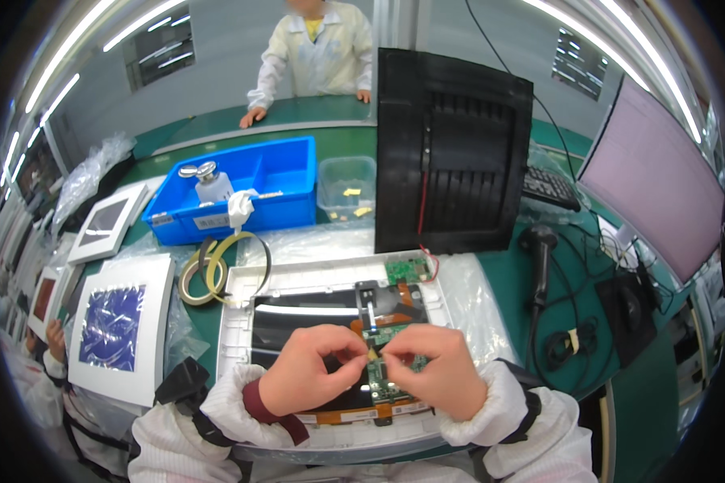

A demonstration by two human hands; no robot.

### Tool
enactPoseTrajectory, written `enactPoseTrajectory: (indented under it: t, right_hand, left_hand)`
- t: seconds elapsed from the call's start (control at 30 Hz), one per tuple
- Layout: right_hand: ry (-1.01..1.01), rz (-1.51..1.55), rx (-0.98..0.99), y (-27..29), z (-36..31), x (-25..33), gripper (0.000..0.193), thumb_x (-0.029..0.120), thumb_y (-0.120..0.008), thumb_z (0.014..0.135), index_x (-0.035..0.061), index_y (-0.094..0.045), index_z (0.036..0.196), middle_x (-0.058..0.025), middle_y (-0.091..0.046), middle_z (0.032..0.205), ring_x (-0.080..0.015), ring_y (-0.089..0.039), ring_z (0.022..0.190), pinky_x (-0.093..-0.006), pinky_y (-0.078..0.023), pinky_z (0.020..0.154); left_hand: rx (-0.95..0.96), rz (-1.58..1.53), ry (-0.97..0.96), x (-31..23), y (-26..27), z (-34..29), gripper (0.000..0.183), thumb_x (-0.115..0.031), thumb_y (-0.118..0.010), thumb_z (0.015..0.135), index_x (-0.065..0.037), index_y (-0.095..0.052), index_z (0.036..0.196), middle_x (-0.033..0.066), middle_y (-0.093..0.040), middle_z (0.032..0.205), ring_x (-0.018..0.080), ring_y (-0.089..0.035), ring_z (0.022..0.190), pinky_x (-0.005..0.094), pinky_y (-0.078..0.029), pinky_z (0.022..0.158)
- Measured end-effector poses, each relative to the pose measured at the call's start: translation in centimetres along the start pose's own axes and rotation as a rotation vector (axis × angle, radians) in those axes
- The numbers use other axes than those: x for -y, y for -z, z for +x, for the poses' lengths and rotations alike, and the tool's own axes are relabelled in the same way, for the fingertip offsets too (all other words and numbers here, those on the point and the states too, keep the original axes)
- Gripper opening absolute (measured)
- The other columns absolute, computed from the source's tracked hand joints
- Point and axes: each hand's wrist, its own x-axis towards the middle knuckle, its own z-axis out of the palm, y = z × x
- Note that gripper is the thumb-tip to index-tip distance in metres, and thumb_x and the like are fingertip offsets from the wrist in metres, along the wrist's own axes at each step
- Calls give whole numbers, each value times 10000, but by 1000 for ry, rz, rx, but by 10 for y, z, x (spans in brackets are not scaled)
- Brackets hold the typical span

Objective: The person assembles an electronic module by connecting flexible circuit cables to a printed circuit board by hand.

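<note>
In front of me lies a white-framed display panel (238, 342) with its back parts exposed. A green circuit board (383, 392) runs down its middle, beside dark glossy sheeting (306, 310) and orange flex strips (337, 418). My left hand (314, 370) is closed in a pinch over the board's left edge. Facing it, my right hand (437, 370) pinches over the board's right side. A tiny yellowish bit shows between the fingertips; what each hand grips is too small to make out. A smaller green board (408, 271) with red wires sits at the frame's top.
A blue divided bin (242, 219) holds a pump bottle (213, 187). Tape rolls (201, 278), a clear tub (346, 185) and an upright black panel (455, 153) stand nearby. At right are a scanner (540, 258), cables and a monitor (656, 173). A person (318, 52) stands across the table.
</note>
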Motion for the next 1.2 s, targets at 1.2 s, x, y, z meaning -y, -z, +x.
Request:
enactPoseTrajectory:
  t: [1.2]
  right_hand:
    - [-324, 905, -501, 41, 17, -28, 107, 33, -566, 818, -49, -600, 877, -79, -613, 772, -112, -560, 686, -218, -448, 659]
  left_hand:
    - [-357, 312, 104, 61, 71, 188, 167, -69, -590, 715, 1, -651, 853, 92, -647, 735, 161, -615, 698, 268, -482, 626]
